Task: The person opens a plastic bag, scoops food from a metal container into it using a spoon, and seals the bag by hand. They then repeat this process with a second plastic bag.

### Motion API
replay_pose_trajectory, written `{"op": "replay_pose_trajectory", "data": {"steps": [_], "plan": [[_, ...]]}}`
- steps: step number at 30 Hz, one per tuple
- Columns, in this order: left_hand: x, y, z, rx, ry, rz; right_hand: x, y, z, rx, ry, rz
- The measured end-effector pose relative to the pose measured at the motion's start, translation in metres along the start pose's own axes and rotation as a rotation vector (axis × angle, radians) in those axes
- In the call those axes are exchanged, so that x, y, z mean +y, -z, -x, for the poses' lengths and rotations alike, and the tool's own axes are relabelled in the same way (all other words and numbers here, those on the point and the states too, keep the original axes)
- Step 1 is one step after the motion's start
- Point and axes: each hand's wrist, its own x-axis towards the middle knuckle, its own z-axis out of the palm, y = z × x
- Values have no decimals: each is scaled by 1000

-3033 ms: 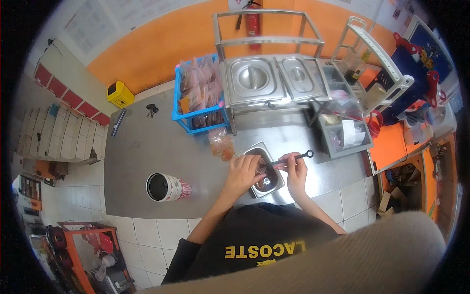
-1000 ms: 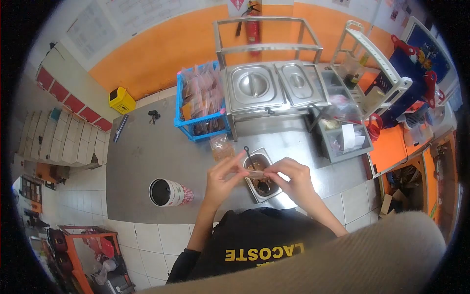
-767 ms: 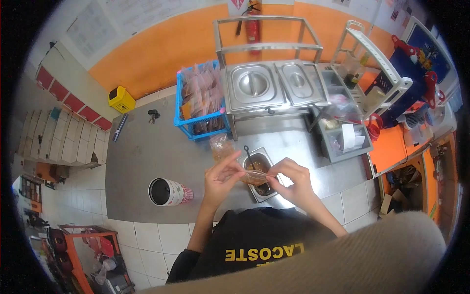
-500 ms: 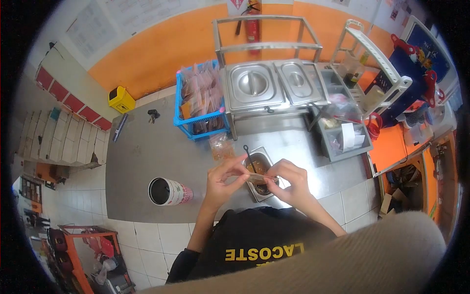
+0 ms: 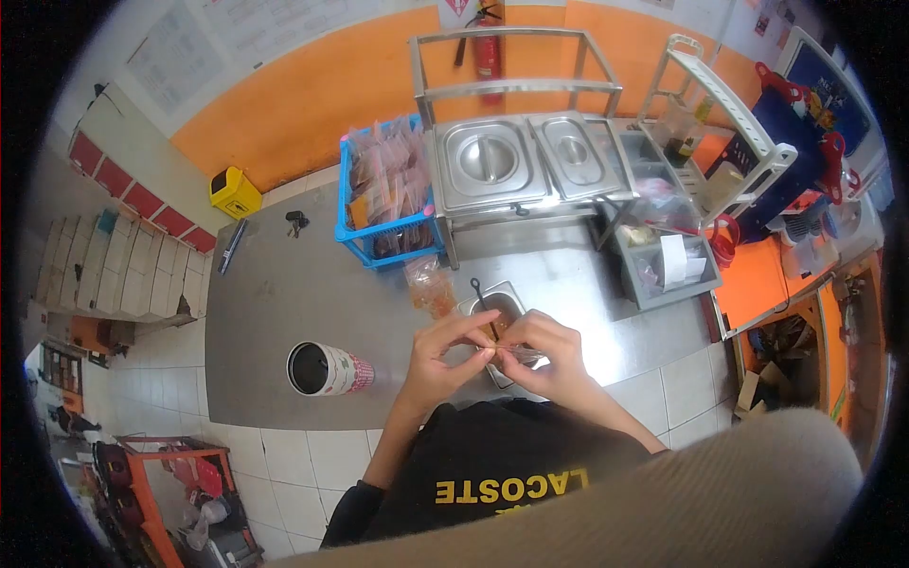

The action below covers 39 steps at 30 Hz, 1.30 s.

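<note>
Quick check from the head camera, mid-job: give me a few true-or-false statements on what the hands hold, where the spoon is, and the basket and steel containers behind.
1. The left hand and right hand pinch a small clear bag between them over the small steel pan. True.
2. The right hand grips the spoon. False: the spoon rests in the small steel pan, with no hand on it.
3. The blue basket holds packed bags. True.
4. The two large steel containers behind are uncovered. False: both have lids on.
</note>
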Motion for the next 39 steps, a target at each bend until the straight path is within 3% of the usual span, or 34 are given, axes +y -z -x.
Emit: {"op": "replay_pose_trajectory", "data": {"steps": [5, 8, 11, 14, 20, 23, 26, 28, 32, 35, 38, 39], "plan": [[-6, 4, 4, 37, -37, 49, 2, 1, 0, -15, 16, 3], [-13, 17, 13, 226, 7, 226, 9, 16, -1, 5, 41, 67], [-14, 42, 15, 375, -21, 184, 27, 29, 8, 89, -17, 161], [-13, 58, 12, 352, 149, -203, 40, 43, 17, 151, -101, 223], [-118, 66, 27, 396, 344, -206, 60, 64, 36, 270, -273, 299], [-152, 54, 25, 575, 532, 347, 68, 72, 45, 319, -356, 311], [-230, 57, 44, 725, 523, 66, 76, 84, 52, 307, -384, 373], [-264, 66, 57, 745, 402, -264, 91, 95, 58, 338, -435, 384], [-231, 62, 51, 711, 405, -375, 149, 140, 75, 470, -510, 651], [-214, 60, 51, 720, 442, -291, 239, 181, 112, 431, -482, 968], [-208, 61, 55, 705, 452, -273, 293, 220, 126, -25, -810, 975], [-206, 62, 56, 704, 460, -261, 309, 229, 126, -92, -804, 989]]}}
